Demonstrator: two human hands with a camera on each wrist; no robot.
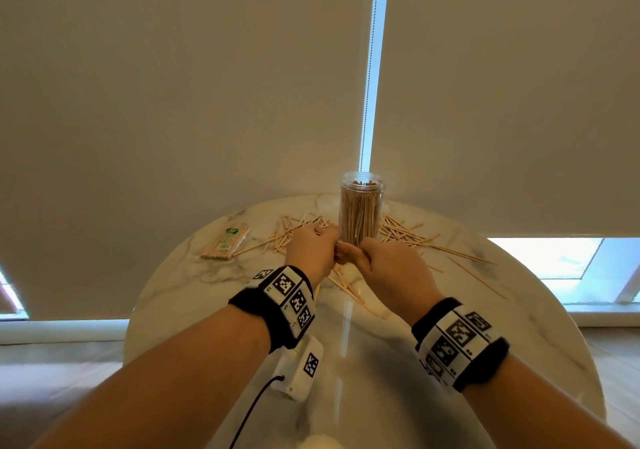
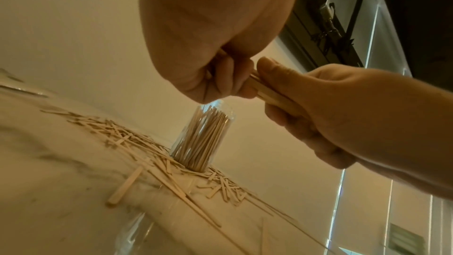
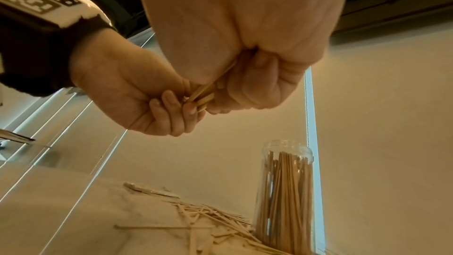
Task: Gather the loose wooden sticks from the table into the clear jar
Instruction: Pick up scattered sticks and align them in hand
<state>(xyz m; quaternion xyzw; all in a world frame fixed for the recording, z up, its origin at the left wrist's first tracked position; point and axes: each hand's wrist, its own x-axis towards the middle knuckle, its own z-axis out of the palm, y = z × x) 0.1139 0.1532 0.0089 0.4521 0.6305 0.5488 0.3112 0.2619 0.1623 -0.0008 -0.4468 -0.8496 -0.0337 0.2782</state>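
A clear jar (image 1: 362, 213), packed with upright wooden sticks, stands open at the back of the round marble table (image 1: 194, 275). Just in front of it my left hand (image 1: 313, 251) and right hand (image 1: 384, 263) meet above the table. Both grip one small bundle of sticks (image 2: 269, 94) between them; in the right wrist view the bundle (image 3: 203, 95) pokes out between the curled fingers. Loose sticks lie scattered left of the jar (image 1: 298, 230), right of it (image 1: 405, 235) and under my hands (image 1: 346, 287).
A sealed packet of sticks (image 1: 225, 242) lies at the table's left. A white device with a black cable (image 1: 298, 369) sits by my left wrist. A few long thin skewers (image 1: 474, 275) lie at the right. Blinds hang behind the table.
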